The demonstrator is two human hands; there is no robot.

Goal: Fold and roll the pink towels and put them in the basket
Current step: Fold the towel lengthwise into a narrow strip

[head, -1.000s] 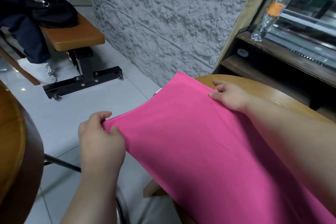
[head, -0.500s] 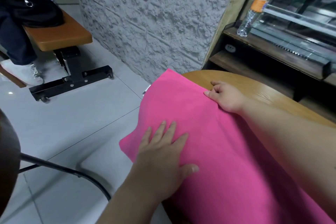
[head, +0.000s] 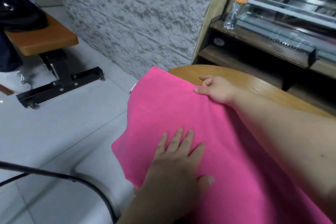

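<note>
Since a second ago the left hand (head: 178,160) has let go of the near corner of the pink towel (head: 181,111) and now lies flat on the cloth, fingers straight and slightly spread, thumb out to the side. The right hand (head: 216,89) grips the towel's far edge, thumb on top and fingers curled beside it, and the cloth puckers a little there. One towel is in view. It is spread over the round wooden surface (head: 254,82), with its left side hanging past the rim over the grey tiled floor (head: 54,132). Two hands, both bare. Behind the surface a dark wooden shelf (head: 254,36) carries one clear plastic bottle (head: 238,2) with an orange label — the writing on it is too blurred to read. To the far left stands one bench (head: 41,40) with an orange-brown seat on a black metal foot. One black bag (head: 20,14) rests on it, and one white shoe (head: 16,80) shows beside the foot. A rough grey wall (head: 136,14) fills the back, and a single black curved rod (head: 72,178) crosses the lower left corner.
</note>
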